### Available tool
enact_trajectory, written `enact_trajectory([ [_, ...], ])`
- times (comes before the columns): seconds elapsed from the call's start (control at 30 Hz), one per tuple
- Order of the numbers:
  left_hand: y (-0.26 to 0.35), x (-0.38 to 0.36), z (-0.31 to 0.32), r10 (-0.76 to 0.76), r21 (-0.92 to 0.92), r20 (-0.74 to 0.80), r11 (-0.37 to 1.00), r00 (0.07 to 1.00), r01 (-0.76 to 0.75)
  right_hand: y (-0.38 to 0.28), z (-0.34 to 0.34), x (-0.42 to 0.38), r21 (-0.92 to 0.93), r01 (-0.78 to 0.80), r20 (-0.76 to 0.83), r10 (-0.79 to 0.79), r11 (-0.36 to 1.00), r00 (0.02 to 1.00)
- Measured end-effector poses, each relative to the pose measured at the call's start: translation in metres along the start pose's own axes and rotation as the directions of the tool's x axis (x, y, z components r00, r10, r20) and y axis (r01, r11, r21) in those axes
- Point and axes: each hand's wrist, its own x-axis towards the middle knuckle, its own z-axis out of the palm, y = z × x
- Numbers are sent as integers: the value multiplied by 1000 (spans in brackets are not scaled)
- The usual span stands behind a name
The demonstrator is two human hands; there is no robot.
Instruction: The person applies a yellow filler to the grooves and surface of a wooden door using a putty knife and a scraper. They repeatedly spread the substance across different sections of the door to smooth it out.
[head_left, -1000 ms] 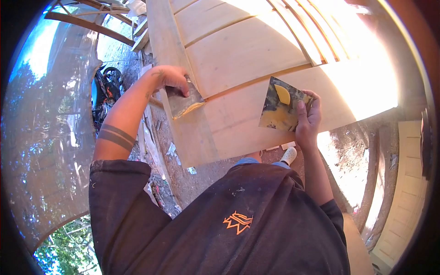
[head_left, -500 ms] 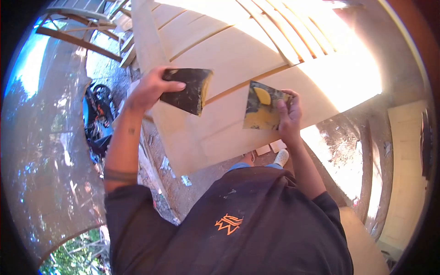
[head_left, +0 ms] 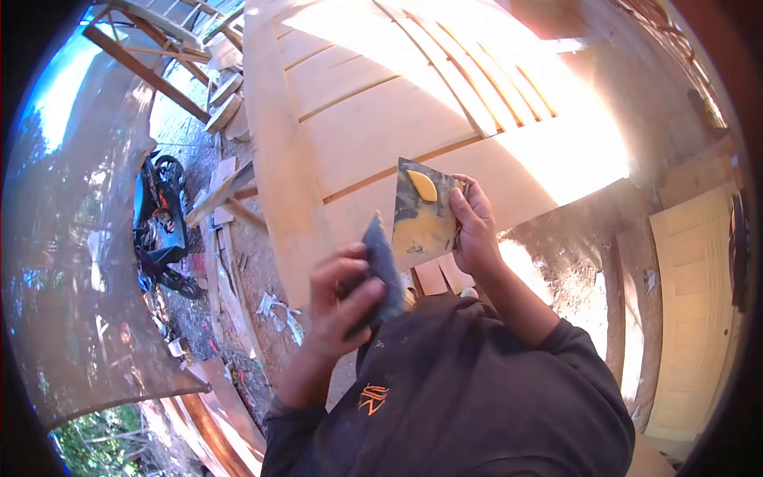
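Note:
My left hand (head_left: 327, 306) is closed around a dark flat putty spreader (head_left: 383, 270), seen nearly edge-on close to my shirt and slightly blurred. In my right hand (head_left: 475, 226) is a second dark flat spreader plate (head_left: 409, 213), its face smeared with yellow putty. A thick yellow dollop of putty (head_left: 422, 186) sits near the plate's upper edge. The two tools are apart, the left one lower. Beneath and beyond them lies a pale wooden door (head_left: 381, 123) with grooved panels and curved slots.
Sunlight glares across the door's far right part. Another panelled door (head_left: 691, 310) stands at the right. On the left are a motorbike (head_left: 165, 215), a hanging translucent sheet (head_left: 79, 262) and wooden trestle legs (head_left: 147, 71). Litter lies on the ground.
My left hand has come down and inward from over the door, turning its spreader edge-on. My right hand has shifted slightly left and down with the putty plate.

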Motion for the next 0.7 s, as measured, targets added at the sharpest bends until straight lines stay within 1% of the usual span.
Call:
enact_trajectory([
  [0.03,4,-4,3,12,44,81,999,997,-15,-2,1,0,25,-25,17,25,999,1000],
  [0.1,3,-6,10,181,176,154,962,971,-207,-7,5,-4,40,-73,47,72,996,996],
  [0.13,5,-6,12,176,217,213,951,961,-222,-10,7,-6,46,-96,61,93,994,994],
  [0.23,-2,-14,12,145,322,239,921,960,-220,-14,17,-18,2,-36,108,35,999,993],
  [0.27,1,-15,10,106,300,212,939,972,-168,-15,19,-22,-4,-14,116,15,1000,993],
  [0.37,1,-20,10,62,319,162,941,985,-112,-16,22,-34,-35,50,118,-45,998,992],
  [0.4,1,-19,13,61,318,173,941,983,-115,-18,21,-36,-50,73,113,-67,996,991],
  [0.53,0,-20,25,-2,321,147,946,989,-46,-24,15,-41,-107,138,108,-127,985,986],
  [0.6,-8,-25,30,-32,305,114,952,993,-5,-26,13,-44,-105,141,107,-130,985,986],
  [0.7,-22,-27,28,-35,347,120,938,992,-9,-31,15,-52,-99,128,115,-117,987,986],
])
